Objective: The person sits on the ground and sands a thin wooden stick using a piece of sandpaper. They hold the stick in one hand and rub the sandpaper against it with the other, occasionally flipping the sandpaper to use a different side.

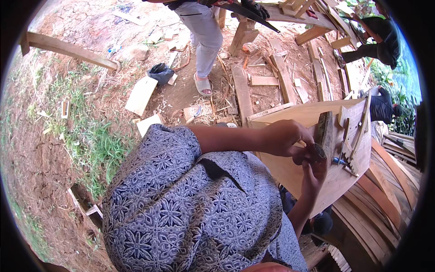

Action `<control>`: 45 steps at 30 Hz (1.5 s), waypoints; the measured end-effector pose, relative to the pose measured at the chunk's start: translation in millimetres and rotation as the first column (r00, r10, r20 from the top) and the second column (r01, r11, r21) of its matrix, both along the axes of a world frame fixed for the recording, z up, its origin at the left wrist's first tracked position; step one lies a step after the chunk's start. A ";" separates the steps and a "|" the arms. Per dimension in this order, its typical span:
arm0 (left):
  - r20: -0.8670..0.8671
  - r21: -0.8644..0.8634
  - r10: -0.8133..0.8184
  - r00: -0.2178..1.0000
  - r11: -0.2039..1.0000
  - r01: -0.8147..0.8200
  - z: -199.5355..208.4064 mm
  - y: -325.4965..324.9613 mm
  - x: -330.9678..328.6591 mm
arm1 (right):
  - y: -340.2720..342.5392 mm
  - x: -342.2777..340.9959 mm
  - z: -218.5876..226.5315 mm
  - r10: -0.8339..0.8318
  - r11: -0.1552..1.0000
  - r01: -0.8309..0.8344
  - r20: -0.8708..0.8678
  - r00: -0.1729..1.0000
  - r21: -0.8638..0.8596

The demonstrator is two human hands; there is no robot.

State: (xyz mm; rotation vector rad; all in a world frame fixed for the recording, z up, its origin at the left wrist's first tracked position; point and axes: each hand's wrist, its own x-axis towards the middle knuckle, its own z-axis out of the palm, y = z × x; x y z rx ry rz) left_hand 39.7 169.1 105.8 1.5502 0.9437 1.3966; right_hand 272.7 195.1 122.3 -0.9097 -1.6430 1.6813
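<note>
The left hand (287, 137) and right hand (313, 173) pinch 1 small dark piece (320, 152) above the wooden table (342, 185), nearer its right edge.

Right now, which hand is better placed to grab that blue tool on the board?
Probably the right hand: it looks closer to the blue tool on the wooden board. The left hand sits farther off. They're close together, and I can't tell whether either is free.

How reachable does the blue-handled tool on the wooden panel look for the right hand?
Probably yes: the blue-handled tool lies on the wooden panel close beside the right hand, and nothing visible blocks the way. That hand seems busy at a small dark object, so it may need freeing first.
</note>
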 end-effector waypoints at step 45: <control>0.043 -0.305 -0.160 0.986 0.938 0.166 -17.2 -16.3 -23.0 | -58.9 -55.6 -13.4 -0.277 0.913 0.229 -0.101 0.955 -0.337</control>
